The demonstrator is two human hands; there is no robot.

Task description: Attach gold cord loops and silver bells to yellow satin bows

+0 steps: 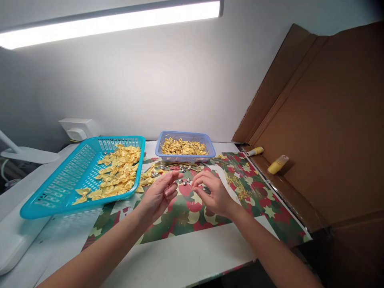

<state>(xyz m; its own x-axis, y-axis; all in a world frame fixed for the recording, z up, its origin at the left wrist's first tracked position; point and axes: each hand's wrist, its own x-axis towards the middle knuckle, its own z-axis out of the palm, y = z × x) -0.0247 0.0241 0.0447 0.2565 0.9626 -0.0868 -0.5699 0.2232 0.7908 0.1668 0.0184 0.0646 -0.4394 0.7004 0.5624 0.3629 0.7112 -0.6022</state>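
My left hand (162, 189) is held above the patterned sheet (186, 218), its fingers closed in a pinch. Whatever lies between those fingertips is too small to make out. Facing it, my right hand (213, 191) also pinches with thumb and forefinger. A dark, shiny metal piece (206, 190) shows under its curled fingers, its kind unclear. Small silver bells (185, 182) lie on the sheet just beyond the gap between my hands. Yellow satin bows (147, 178) rest left of them, beside the turquoise basket. Thin gold ties (240, 188) are scattered right of my right hand.
A turquoise basket (60, 182) with many yellow bows stands at the left. At the back is a blue-violet basket (211, 150) of smaller gold bows. Cardboard (315, 120) walls the right side, with two yellow-and-white tubes (278, 164) near it. A lamp (120, 24) shines overhead.
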